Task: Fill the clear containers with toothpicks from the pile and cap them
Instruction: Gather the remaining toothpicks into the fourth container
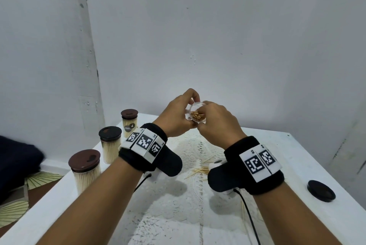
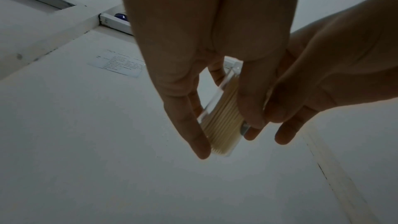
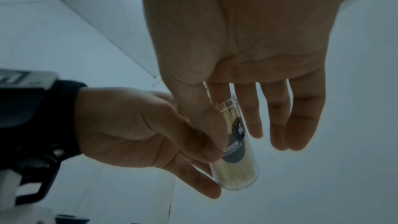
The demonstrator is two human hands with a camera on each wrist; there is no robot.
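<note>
My left hand [image 1: 179, 113] holds a clear container [image 1: 197, 115] up above the table, its open mouth tilted toward me and packed with toothpicks. My right hand [image 1: 216, 124] meets it from the right. Its thumb lies along the container's side and its index finger sits at the rim. The left wrist view shows the left hand [image 2: 193, 91] wrapped round the container [image 2: 224, 122], with the right hand [image 2: 323, 83] beside it. From the right wrist, the right hand [image 3: 237, 57] keeps its other fingers straight over the container [image 3: 237, 166], which the left hand [image 3: 133, 125] grips from below.
Three capped, filled containers [image 1: 129, 122] [image 1: 110, 145] [image 1: 85, 169] stand along the white table's [image 1: 297, 155] left edge. Loose toothpicks [image 1: 200, 171] lie on a lace mat [image 1: 190, 147]. A black cap [image 1: 320, 190] rests at the right. A dark cloth [image 1: 17, 155] lies off the left side.
</note>
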